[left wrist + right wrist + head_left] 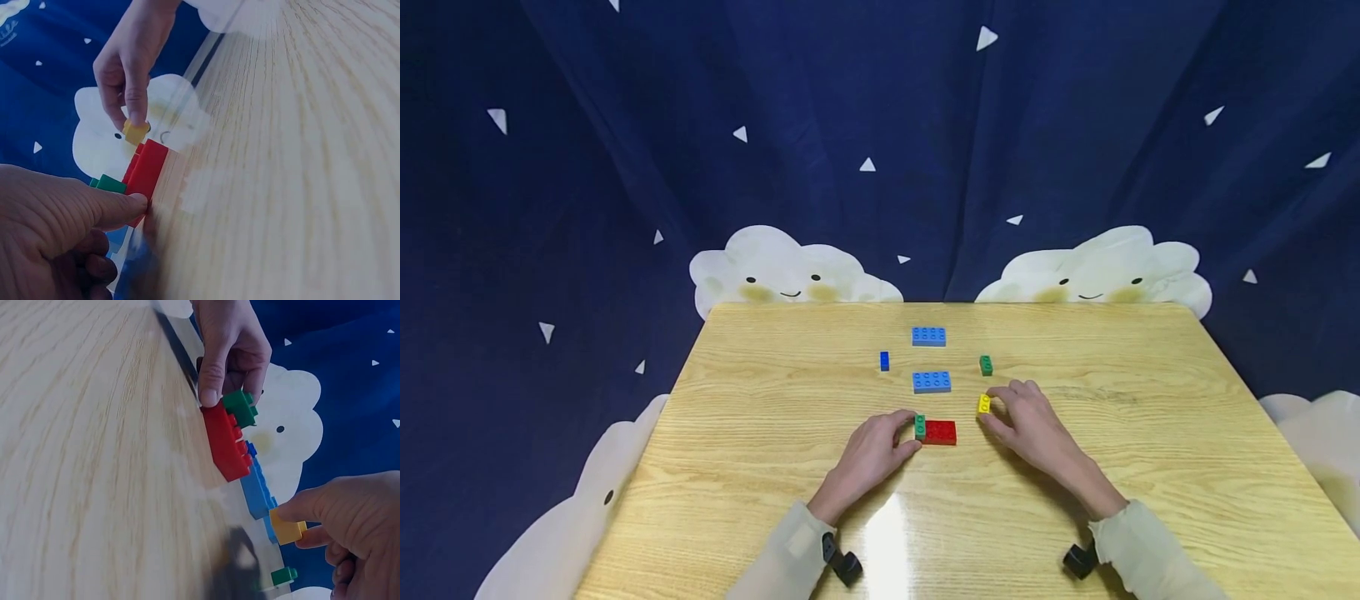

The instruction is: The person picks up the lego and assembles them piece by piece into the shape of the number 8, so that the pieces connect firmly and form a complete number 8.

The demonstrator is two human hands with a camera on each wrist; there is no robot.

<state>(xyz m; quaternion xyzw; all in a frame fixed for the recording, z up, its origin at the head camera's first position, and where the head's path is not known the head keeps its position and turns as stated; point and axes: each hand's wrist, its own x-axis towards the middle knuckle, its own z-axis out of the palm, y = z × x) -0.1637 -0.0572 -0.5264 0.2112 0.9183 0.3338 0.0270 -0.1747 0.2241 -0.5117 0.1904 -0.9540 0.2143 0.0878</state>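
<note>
A red building brick (942, 432) lies at the near middle of the table, with a small green brick (920, 427) on top of its left end. My left hand (868, 446) grips that end between thumb and finger, the thumb pressing the red brick's near side in the left wrist view. To the right, my right hand (1037, 427) pinches a small yellow brick (984, 404) between thumb and forefinger. The right wrist view shows this yellow brick (287, 527) held above the table, studs facing up and apart from the red brick.
Beyond the hands lie two light blue bricks (932, 382), one behind the other. A small dark blue brick (884, 361) lies on their left, another small green brick (987, 365) on their right. A dark blue curtain (880, 125) hangs behind the wooden table (737, 392).
</note>
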